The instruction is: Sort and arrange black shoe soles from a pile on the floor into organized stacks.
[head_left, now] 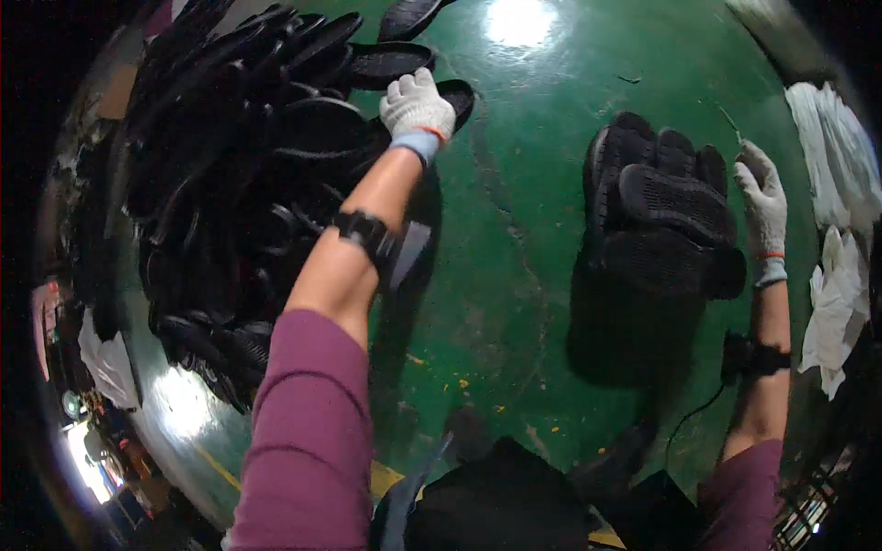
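My left hand [418, 106], in a white knit glove, is closed over a black shoe sole [458, 99] at the right edge of a large heap of soles [230, 156]. The fingers curl down, and the palm side is hidden. On the right, my right hand [764, 197], also gloved, pinches a thin, pointed, greenish tool [732, 121]; its exact kind is too small to tell. Just left of that hand stands a stack of black soles [666, 202], some lying across the others. The right hand appears apart from the stack.
A green floor [487, 275] with a crack and yellow specks runs between heap and stack. White plastic bags [834, 156] lie along the right side. Another single sole [409, 16] sits at the top. Black straps circle both my forearms; a cable hangs from the right one [758, 356].
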Action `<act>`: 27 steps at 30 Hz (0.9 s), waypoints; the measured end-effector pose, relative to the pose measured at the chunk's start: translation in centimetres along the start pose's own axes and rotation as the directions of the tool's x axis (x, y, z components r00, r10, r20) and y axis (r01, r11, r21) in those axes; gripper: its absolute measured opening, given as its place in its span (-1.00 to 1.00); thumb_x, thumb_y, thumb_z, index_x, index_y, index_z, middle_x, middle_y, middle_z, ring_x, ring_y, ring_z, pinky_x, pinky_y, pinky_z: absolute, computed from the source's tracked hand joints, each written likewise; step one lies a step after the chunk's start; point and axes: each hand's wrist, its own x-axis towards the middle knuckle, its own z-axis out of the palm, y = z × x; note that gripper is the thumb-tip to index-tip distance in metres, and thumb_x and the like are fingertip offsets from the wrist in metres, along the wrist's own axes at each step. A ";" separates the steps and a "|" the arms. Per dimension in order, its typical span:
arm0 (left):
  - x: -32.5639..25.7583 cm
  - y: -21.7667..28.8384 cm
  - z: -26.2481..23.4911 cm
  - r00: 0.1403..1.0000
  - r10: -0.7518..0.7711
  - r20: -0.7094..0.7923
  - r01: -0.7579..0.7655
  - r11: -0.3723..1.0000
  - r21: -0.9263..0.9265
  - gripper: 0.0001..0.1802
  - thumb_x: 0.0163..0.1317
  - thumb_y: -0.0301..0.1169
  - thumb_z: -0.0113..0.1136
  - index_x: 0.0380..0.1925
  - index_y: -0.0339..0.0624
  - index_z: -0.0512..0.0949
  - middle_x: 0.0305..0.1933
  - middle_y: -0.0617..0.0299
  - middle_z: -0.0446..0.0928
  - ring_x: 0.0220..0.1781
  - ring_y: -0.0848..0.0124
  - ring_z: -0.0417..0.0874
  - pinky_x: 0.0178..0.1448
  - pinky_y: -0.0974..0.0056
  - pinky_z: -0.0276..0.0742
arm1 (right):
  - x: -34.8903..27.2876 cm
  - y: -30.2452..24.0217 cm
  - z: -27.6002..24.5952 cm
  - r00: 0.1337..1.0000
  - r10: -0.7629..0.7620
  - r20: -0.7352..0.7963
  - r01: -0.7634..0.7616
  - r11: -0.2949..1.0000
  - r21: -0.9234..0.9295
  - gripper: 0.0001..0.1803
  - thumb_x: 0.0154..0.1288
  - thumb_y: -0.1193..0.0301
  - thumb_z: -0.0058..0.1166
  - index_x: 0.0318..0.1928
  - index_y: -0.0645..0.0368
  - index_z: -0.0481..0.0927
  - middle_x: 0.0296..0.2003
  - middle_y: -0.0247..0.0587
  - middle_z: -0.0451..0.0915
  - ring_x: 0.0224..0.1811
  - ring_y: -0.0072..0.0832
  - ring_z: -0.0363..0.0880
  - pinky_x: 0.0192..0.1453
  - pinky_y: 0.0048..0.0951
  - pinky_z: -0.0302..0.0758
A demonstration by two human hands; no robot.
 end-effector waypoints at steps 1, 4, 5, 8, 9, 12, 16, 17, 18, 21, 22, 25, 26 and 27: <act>0.8 -3.4 -0.3 0.994 -0.062 0.088 0.051 0.991 0.122 -0.57 0.39 -0.15 0.17 0.17 -0.09 0.56 0.19 0.02 0.66 0.32 0.09 0.62 0.46 -0.10 0.39 | -1.2 -2.4 3.9 1.000 0.026 0.004 -0.026 0.994 0.104 -0.50 0.51 0.45 0.25 0.38 0.31 0.53 0.26 -0.13 0.63 0.25 -0.43 0.61 0.39 -0.38 0.52; 1.5 -3.8 0.8 0.953 -0.131 0.274 0.093 0.984 0.149 -0.55 0.36 -0.22 0.17 0.22 0.00 0.58 0.22 -0.02 0.70 0.29 -0.03 0.71 0.43 -0.18 0.47 | -5.4 -10.8 8.8 0.981 0.128 0.147 -0.174 0.912 0.371 -0.55 0.54 0.46 0.20 0.36 0.29 0.56 0.22 -0.16 0.66 0.20 -0.47 0.63 0.37 -0.39 0.54; 1.8 -3.2 1.1 0.956 -0.133 0.262 0.105 0.987 0.118 -0.56 0.36 -0.24 0.16 0.22 0.00 0.60 0.23 -0.02 0.69 0.30 -0.04 0.70 0.43 -0.18 0.48 | -6.4 -11.7 10.1 0.974 0.108 0.198 -0.182 0.895 0.407 -0.58 0.55 0.50 0.16 0.35 0.27 0.59 0.21 -0.18 0.67 0.16 -0.50 0.65 0.33 -0.42 0.55; 1.5 -3.6 0.0 0.949 -0.032 0.313 0.063 0.994 -0.089 -0.53 0.37 -0.24 0.11 0.26 0.04 0.64 0.20 -0.05 0.69 0.29 -0.03 0.70 0.38 -0.06 0.57 | -9.5 -14.2 15.8 0.955 0.077 0.286 -0.182 0.915 0.361 -0.53 0.48 0.48 0.25 0.34 0.30 0.58 0.26 -0.19 0.65 0.29 -0.42 0.60 0.46 -0.36 0.47; 1.2 -3.1 -0.9 0.950 -0.031 0.310 0.063 0.994 -0.093 -0.53 0.37 -0.24 0.11 0.26 0.04 0.64 0.20 -0.05 0.69 0.29 -0.03 0.70 0.38 -0.06 0.57 | -10.2 -14.1 17.6 0.951 0.087 0.298 -0.203 0.900 0.385 -0.48 0.47 0.47 0.27 0.38 0.32 0.54 0.30 -0.14 0.62 0.34 -0.39 0.57 0.49 -0.34 0.43; -0.5 -0.8 -3.8 0.983 0.104 -0.149 -0.171 0.801 -0.573 -0.54 0.28 -0.37 0.19 0.21 -0.09 0.64 0.12 -0.10 0.69 0.17 -0.09 0.70 0.33 0.01 0.58 | -10.6 -12.9 22.0 0.954 0.142 0.263 -0.243 0.881 0.406 -0.37 0.45 0.46 0.30 0.46 0.32 0.45 0.34 -0.12 0.58 0.37 -0.36 0.55 0.51 -0.34 0.42; -5.3 3.9 -9.9 0.931 0.106 -0.349 -0.364 0.303 -0.880 -0.49 0.26 -0.38 0.33 0.22 -0.28 0.59 0.13 -0.09 0.67 0.18 0.02 0.67 0.38 0.08 0.53 | -9.5 -13.4 24.4 0.981 0.054 0.186 -0.105 0.956 0.275 -0.28 0.40 0.51 0.31 0.51 0.32 0.35 0.35 -0.08 0.56 0.36 -0.31 0.55 0.48 -0.33 0.45; -6.9 4.8 -12.0 0.958 0.171 -0.229 -0.255 0.153 -0.955 -0.45 0.30 -0.31 0.35 0.26 -0.30 0.56 0.17 -0.08 0.65 0.20 0.04 0.66 0.41 0.09 0.51 | -9.3 -13.9 24.6 0.974 -0.012 0.226 -0.075 0.925 0.372 -0.27 0.38 0.53 0.31 0.51 0.32 0.35 0.33 -0.07 0.57 0.35 -0.30 0.55 0.46 -0.32 0.47; -8.3 5.0 -12.4 0.966 0.188 -0.180 -0.193 0.052 -0.980 -0.40 0.31 -0.27 0.38 0.30 -0.30 0.52 0.22 -0.09 0.62 0.24 0.02 0.63 0.44 0.08 0.48 | -9.5 -13.1 25.0 0.981 0.022 0.193 -0.115 0.865 0.489 -0.32 0.37 0.58 0.26 0.48 0.31 0.38 0.29 -0.06 0.59 0.28 -0.33 0.59 0.42 -0.35 0.50; -12.3 0.2 -13.8 0.979 0.129 -0.158 -0.191 0.315 -0.930 -0.35 0.35 -0.26 0.38 0.36 -0.31 0.46 0.29 -0.12 0.56 0.34 0.00 0.54 0.49 0.05 0.41 | -11.5 -14.9 24.1 0.910 0.207 0.358 -0.402 0.651 0.644 -0.39 0.37 0.63 0.18 0.43 0.30 0.44 0.15 -0.11 0.68 0.07 -0.37 0.72 0.24 -0.33 0.66; -13.2 -2.8 -13.4 0.927 0.046 -0.371 -0.332 0.561 -0.759 -0.40 0.36 -0.28 0.37 0.34 -0.31 0.48 0.29 -0.12 0.57 0.35 0.00 0.53 0.50 0.04 0.40 | -12.1 -14.8 23.5 0.893 0.244 0.379 -0.442 0.643 0.626 -0.40 0.39 0.60 0.17 0.43 0.31 0.44 0.15 -0.09 0.68 0.06 -0.32 0.73 0.22 -0.29 0.68; -18.3 -12.3 -14.2 0.818 -0.145 -0.556 -0.122 0.902 -0.415 -0.54 0.40 -0.35 0.31 0.25 -0.29 0.57 0.27 -0.08 0.58 0.35 0.02 0.54 0.49 0.04 0.41 | -13.5 -13.4 21.3 0.827 0.367 0.425 -0.560 0.596 0.575 -0.41 0.43 0.54 0.16 0.44 0.31 0.44 0.17 -0.05 0.68 0.08 -0.32 0.73 0.23 -0.30 0.68; -20.9 -16.8 -14.5 0.783 -0.113 -0.612 -0.025 0.977 -0.213 -0.56 0.40 -0.35 0.32 0.22 -0.31 0.60 0.27 -0.07 0.59 0.32 0.02 0.56 0.49 0.03 0.42 | -14.1 -12.7 21.0 0.832 0.367 0.416 -0.554 0.595 0.582 -0.41 0.44 0.47 0.19 0.44 0.29 0.43 0.08 -0.17 0.69 0.04 -0.39 0.72 0.23 -0.32 0.67; -23.6 -19.9 -14.7 0.739 -0.307 -0.599 0.155 0.944 -0.293 -0.56 0.42 -0.39 0.27 0.24 -0.33 0.59 0.29 -0.08 0.60 0.31 0.02 0.59 0.50 0.04 0.41 | -14.3 -11.8 20.0 0.839 0.376 0.394 -0.544 0.605 0.581 -0.40 0.46 0.41 0.23 0.44 0.27 0.42 -0.01 -0.28 0.70 0.01 -0.46 0.72 0.23 -0.33 0.66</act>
